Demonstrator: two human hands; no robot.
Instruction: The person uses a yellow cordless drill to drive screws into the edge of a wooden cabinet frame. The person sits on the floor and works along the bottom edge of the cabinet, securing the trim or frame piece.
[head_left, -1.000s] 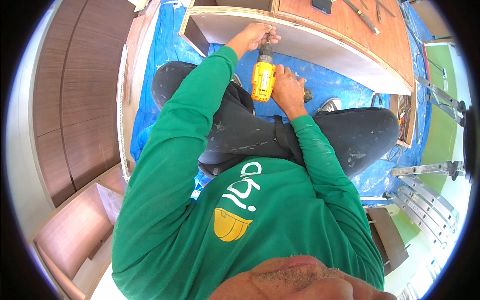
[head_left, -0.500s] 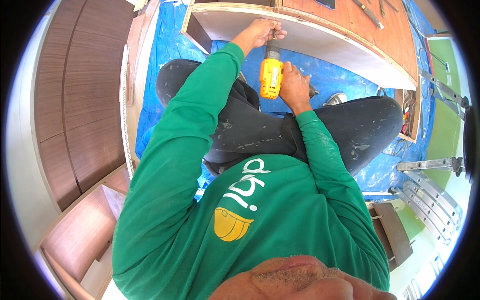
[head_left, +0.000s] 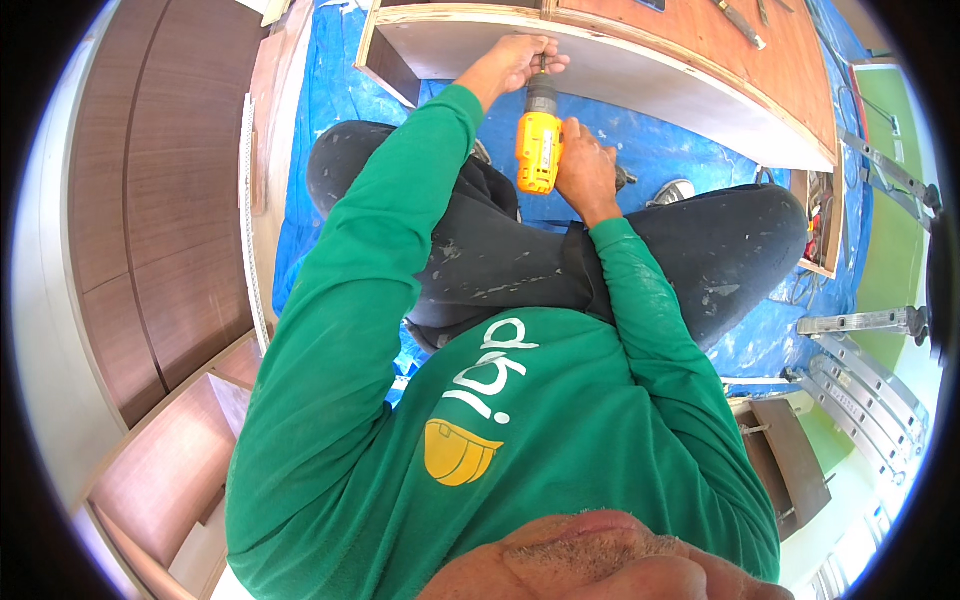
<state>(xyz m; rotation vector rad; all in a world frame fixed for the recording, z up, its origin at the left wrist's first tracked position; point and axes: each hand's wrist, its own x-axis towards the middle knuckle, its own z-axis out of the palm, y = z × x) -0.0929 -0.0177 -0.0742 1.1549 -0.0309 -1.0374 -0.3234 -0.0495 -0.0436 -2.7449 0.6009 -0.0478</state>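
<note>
My right hand (head_left: 588, 172) grips a yellow and black cordless drill (head_left: 538, 155) by its handle. The drill's chuck faces away from me, toward the pale underside panel (head_left: 640, 85) of a wooden cabinet carcass. At the drill's front end, the fingers of my left hand (head_left: 518, 62) are closed in a pinch around the tip of the dark bit. Whatever sits at that tip is too small to make out. Both hands are close to the panel's near face, and my fingers hide whether the tip touches it.
A hand tool (head_left: 740, 24) lies on the orange-brown cabinet top (head_left: 640, 35). Blue sheeting (head_left: 640, 130) covers the floor under my folded legs. At the right stand a wooden box (head_left: 833, 262) of tools and an aluminium ladder (head_left: 860, 385). Brown panelled doors (head_left: 185, 190) line the left.
The hands and drill have shifted very slightly away and to the left in the picture. The grip of both hands looks the same.
</note>
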